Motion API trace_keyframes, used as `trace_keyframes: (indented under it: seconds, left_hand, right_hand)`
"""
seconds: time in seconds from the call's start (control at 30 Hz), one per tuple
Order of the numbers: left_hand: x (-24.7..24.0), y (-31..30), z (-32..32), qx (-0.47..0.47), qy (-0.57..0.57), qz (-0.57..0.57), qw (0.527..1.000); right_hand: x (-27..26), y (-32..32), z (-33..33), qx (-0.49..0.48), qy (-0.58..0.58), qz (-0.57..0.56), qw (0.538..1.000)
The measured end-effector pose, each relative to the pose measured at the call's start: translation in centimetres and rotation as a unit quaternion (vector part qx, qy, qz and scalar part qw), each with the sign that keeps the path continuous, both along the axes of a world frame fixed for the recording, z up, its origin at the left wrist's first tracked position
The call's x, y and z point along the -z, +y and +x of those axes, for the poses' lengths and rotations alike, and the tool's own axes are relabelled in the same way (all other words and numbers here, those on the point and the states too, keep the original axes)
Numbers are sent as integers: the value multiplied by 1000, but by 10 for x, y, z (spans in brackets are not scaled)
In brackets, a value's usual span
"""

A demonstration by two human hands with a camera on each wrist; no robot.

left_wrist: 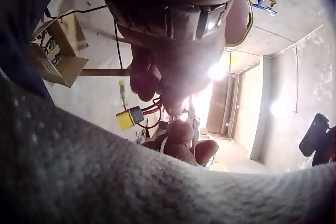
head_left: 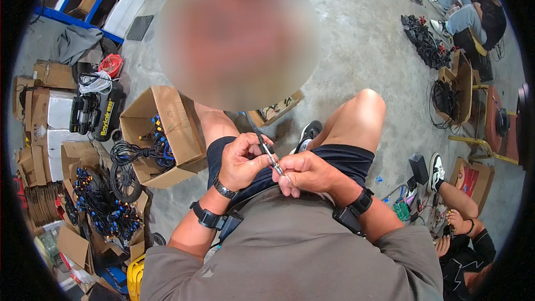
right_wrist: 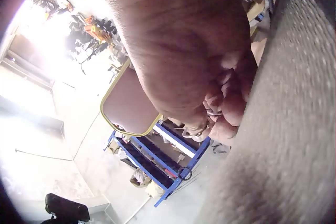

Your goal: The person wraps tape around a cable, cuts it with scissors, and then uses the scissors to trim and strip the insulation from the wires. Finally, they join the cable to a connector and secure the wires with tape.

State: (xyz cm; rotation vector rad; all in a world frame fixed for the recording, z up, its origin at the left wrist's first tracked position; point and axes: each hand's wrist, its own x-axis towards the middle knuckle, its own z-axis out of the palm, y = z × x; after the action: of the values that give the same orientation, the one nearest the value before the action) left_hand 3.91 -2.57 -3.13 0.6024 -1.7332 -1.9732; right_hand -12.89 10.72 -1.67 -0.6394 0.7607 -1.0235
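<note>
My left hand (head_left: 243,159), with a metal watch band at its wrist, pinches a thin dark cable (head_left: 257,135) between thumb and fingers in front of the belly. The cable runs into a pale, silvery length (head_left: 273,160) between the two hands. At its lower end, the thumb and fingers of my right hand (head_left: 306,173) pinch it. In the left wrist view a yellow connector (left_wrist: 126,119) with red and black wires hangs beside the left fingers. In the right wrist view the right hand's curled fingers hide most of what they hold.
An open carton (head_left: 161,134) of coiled cables stands to the left, with a heap of black cables (head_left: 106,206) below it. A blurred patch covers the front. Another person (head_left: 465,251) sits at the lower right near a green circuit board (head_left: 401,210); a chair (head_left: 493,120) stands right.
</note>
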Motion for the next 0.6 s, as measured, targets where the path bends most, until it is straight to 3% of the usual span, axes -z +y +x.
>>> trace_keyframes:
  seconds: [0.1, 0.17, 0.2, 0.27, 0.3, 0.37, 0.43, 0.6]
  left_hand:
    - [-3, -3, -6, -5, 1, -13, 1000]
    - [-5, -8, -5, 15, -53, -185, 981]
    - [2, -9, 3, 14, -52, -186, 981]
    - [19, -10, 21, 3, -141, -55, 988]
    - [14, -12, 17, 13, -145, -59, 988]
    - [2, -12, 2, -40, -75, 104, 991]
    - [-3, -13, -2, -41, -64, 112, 991]
    - [-22, -2, -6, -8, -39, 128, 991]
  right_hand:
    - [-1, 0, -2, 4, -44, -13, 999]
    - [-16, 3, -7, 25, -51, -29, 998]
    - [-31, 5, -12, 44, -58, -46, 996]
    - [-58, 5, -37, 97, -32, -84, 991]
    - [-62, 5, -47, 130, 2, -75, 989]
    - [-40, 0, -58, 140, 38, -55, 988]
    - [-25, 1, -55, 106, 95, -14, 990]
    - [12, 9, -24, 88, 96, 39, 991]
